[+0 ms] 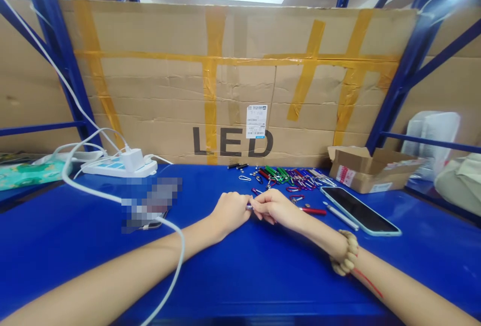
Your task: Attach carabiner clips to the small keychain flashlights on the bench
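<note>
**Hands and workpiece.** The left hand and the right hand are shown meeting fingertip to fingertip, just in front of the heap of clips. Both are curled nearly closed, and a small metal piece is pinched between them. Only a glint of silver and violet is exposed, so its full shape cannot be told. A bracelet of pale, rounded beads is worn on the right wrist.

**Progress.** One piece is judged to be in hand, while most of the stock lies loose in the heap. No separate group of finished pieces can be made out, so most of the work is judged to remain.

**Materials.** The heap is made up of slim, glossy parts in green, red, violet and silver, some looped like spring clips and others rod-shaped. In front of the heap and to its right, a red stick, a white stylus and a glass-faced smartphone are laid flat. Just right of the heap stands an open carton of matt corrugated board. Behind the heap, a creased cardboard sheet, patched with yellow tape and printed "LED", is propped upright. Well to the left of the heap, a white plastic power strip is seen, and from it a smooth white cable is trailed over the left forearm. Everything is carried on a smooth blue tabletop.
</note>
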The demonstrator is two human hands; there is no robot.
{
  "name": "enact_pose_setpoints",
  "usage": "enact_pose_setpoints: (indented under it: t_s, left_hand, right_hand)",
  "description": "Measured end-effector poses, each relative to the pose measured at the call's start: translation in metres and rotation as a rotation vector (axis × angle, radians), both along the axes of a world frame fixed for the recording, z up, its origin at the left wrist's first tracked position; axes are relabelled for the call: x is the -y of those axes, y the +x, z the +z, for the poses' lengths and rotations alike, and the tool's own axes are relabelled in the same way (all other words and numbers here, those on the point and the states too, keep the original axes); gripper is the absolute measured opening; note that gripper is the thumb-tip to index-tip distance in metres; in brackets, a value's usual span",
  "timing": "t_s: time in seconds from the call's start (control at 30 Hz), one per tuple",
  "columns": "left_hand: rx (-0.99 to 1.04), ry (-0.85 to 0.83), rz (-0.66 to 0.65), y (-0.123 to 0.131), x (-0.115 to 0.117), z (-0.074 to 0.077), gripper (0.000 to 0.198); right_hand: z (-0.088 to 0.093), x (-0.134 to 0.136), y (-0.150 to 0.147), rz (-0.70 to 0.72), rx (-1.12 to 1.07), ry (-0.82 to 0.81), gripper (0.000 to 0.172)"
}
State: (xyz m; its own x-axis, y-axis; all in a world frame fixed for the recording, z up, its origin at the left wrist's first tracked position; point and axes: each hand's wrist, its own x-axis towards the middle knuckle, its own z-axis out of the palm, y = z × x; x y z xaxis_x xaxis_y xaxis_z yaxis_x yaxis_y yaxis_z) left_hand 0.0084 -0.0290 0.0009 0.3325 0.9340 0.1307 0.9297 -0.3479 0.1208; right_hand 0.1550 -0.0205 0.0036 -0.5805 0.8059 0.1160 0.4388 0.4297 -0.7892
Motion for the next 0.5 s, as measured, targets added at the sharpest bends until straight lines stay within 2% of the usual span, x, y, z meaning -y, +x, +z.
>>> enact_pose_setpoints:
  t_s: [0.03, 0.1, 0.37, 0.5]
  left_hand:
    - [-0.006, 0.001, 0.002, 0.0000, 0.0000, 0.0002, 0.028]
    - [0.006, 0.009, -0.006, -0.0004, -0.0003, 0.0007, 0.027]
    - [0.044, 0.037, 0.053, 0.0005, -0.0001, 0.0049, 0.025]
    - [0.142, 0.042, 0.056, 0.0004, -0.0004, 0.0040, 0.023]
  right_hand:
    - [0.0004, -0.0006, -0.0004, 0.019, -0.036, -0.085, 0.046]
    - [0.0011, -0.0021, -0.0001, 0.051, -0.090, -0.149, 0.047]
    - [-0.0016, -0.0075, 0.0031, 0.035, -0.033, -0.011, 0.058]
    - [-0.0055, -0.0094, 0.0026, 0.021, 0.001, 0.082, 0.059]
